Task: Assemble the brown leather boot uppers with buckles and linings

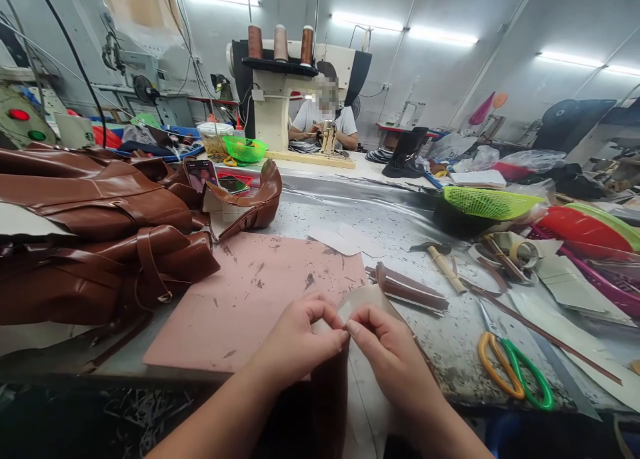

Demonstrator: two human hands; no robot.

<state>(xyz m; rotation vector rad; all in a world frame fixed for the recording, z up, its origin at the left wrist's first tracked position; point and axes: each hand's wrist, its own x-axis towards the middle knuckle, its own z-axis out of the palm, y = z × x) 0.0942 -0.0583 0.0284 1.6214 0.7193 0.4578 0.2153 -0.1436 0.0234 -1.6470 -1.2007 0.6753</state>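
"At the near edge of the tabletop [430,352], what's going on?"

"Left hand [300,339] and right hand [400,359] meet at the brown piece [330,405], which hangs between them, its pale side partly showing. I'd call it working the edge by fingertip."

"And the fingers?"

"Both sets are pinched shut on its upper edge, tips almost touching. To my eye, the next move calls for a light, even grip and the edges kept lined up."

"What's around them?"

"Just beyond, to the left, a scuffed pink board [240,299]; to the right, scissors [517,372], then a hammer [447,270] farther off. Dark scraps speckle the metal."

"Farther still?"

"Brown leather boots [110,192] heaped left, a lime basket [490,203] right. At the far side a person [303,120] sits behind a sewing machine [273,105] topped with thread spools [281,43], under strip lights [367,22]."
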